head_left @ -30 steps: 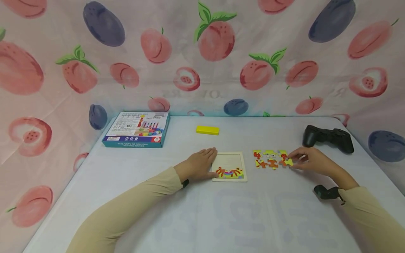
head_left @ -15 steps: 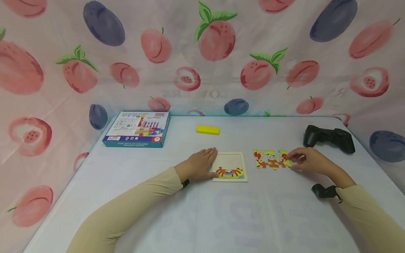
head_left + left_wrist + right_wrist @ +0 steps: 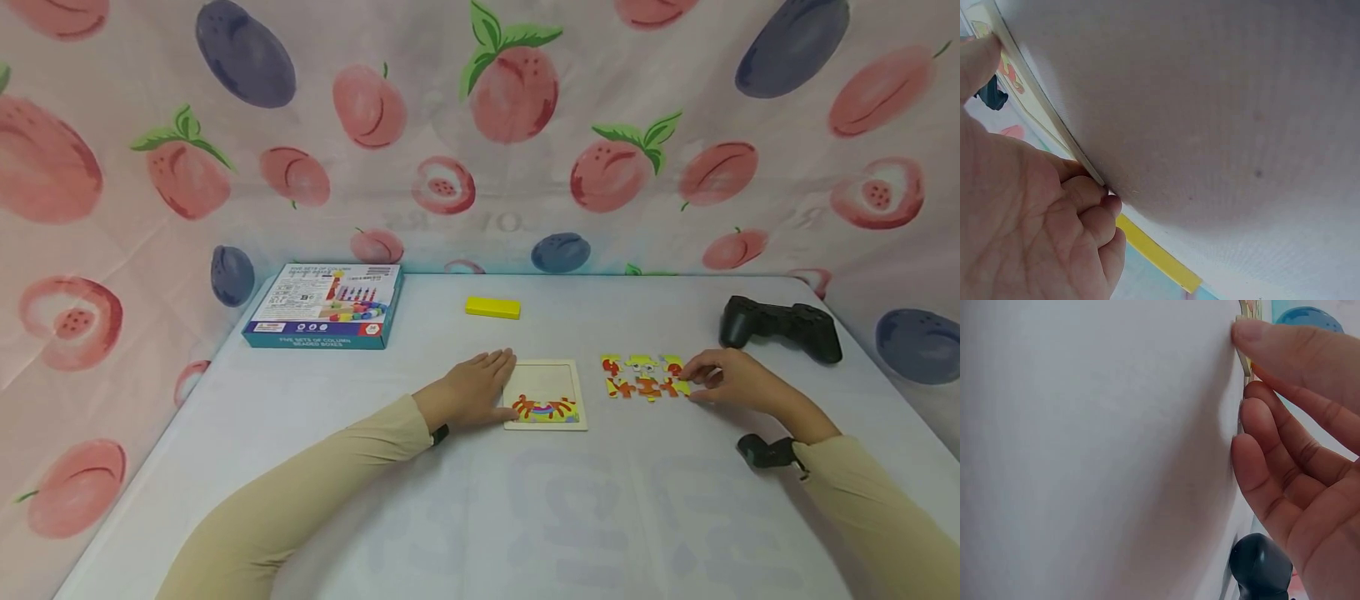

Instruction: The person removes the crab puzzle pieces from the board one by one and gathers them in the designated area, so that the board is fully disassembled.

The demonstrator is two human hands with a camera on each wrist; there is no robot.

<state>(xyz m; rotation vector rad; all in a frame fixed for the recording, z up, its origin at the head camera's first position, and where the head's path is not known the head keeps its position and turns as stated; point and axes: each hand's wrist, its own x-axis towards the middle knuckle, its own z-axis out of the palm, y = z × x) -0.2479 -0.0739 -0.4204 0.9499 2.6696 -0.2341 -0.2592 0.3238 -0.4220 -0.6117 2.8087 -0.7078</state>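
A shallow wooden puzzle tray (image 3: 543, 375) lies on the white table, with a strip of orange, yellow and rainbow-coloured picture pieces along its near side. My left hand (image 3: 474, 390) rests along its left edge, thumb over the near corner; the left wrist view shows the thumb (image 3: 982, 62) on the rim. To the right of the tray, several jigsaw pieces (image 3: 646, 387) sit close together in two rows. At their right end my right hand (image 3: 727, 382) pinches a yellow and orange jigsaw piece (image 3: 681, 387) between thumb and fingers. Its thumb (image 3: 1260, 334) touches that piece's edge in the right wrist view.
A flat boxed toy set (image 3: 322, 307) lies at the back left. Behind the tray is a yellow block (image 3: 492, 307). A black game controller (image 3: 780, 330) stands at the right, beyond my right hand. A fruit-print cloth (image 3: 442, 125) hangs behind the table.
My right hand has shifted slightly left, and the piece at its fingertips has moved in closer against the other jigsaw pieces. My left hand has stayed on the tray.
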